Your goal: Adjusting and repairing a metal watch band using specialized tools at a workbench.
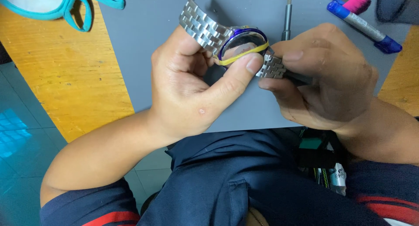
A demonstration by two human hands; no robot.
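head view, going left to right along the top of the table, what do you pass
Teal strap → metal watch band → watch case with blue rim and yellow band → grey screwdriver → pink brush → blue-capped pen.

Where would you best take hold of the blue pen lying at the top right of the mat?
Probably the grey barrel of the pen, pinched from above across its width: it lies flat and slanted on the mat, caps at both ends, its middle bare.
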